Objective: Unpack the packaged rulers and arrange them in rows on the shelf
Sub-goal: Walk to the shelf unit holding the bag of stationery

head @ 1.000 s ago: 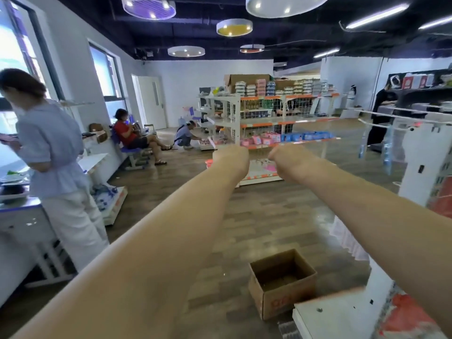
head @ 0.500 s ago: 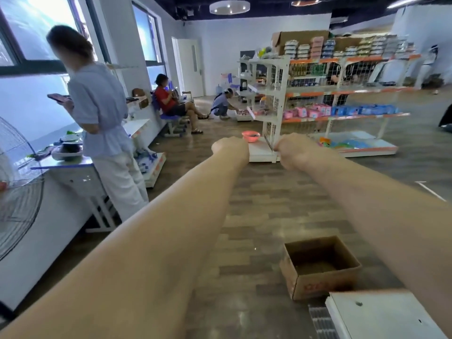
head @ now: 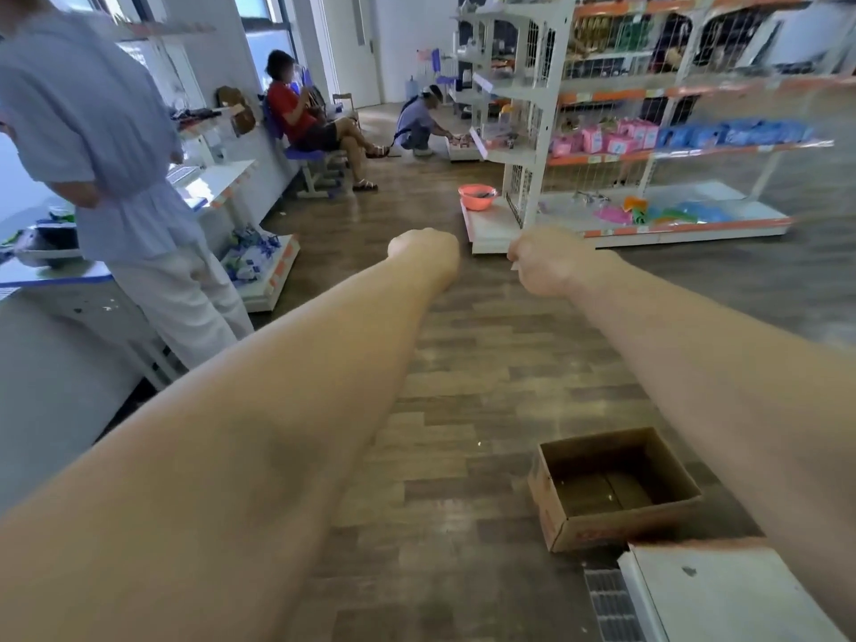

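Note:
Both my arms stretch straight out in front of me over the wooden floor. My left hand (head: 424, 252) and my right hand (head: 546, 261) are level, a short gap apart, backs toward me, fingers curled out of sight. A small pale sliver shows at the left edge of my right hand; what it is cannot be told. No ruler or package is plainly visible. An open cardboard box (head: 579, 535) stands on the floor under my right forearm, with nothing showing inside it.
A white shelf base (head: 722, 595) fills the bottom right corner. A person (head: 116, 155) stands at a counter on the left. Ahead stands a stocked shelf unit (head: 546, 132) with a pink basin (head: 477, 196) on its base. Two other people sit and crouch farther back.
My view has swung left and tilted down, so the hook rack on the right has left the picture. Both arms stay stretched out with the hands level and curled.

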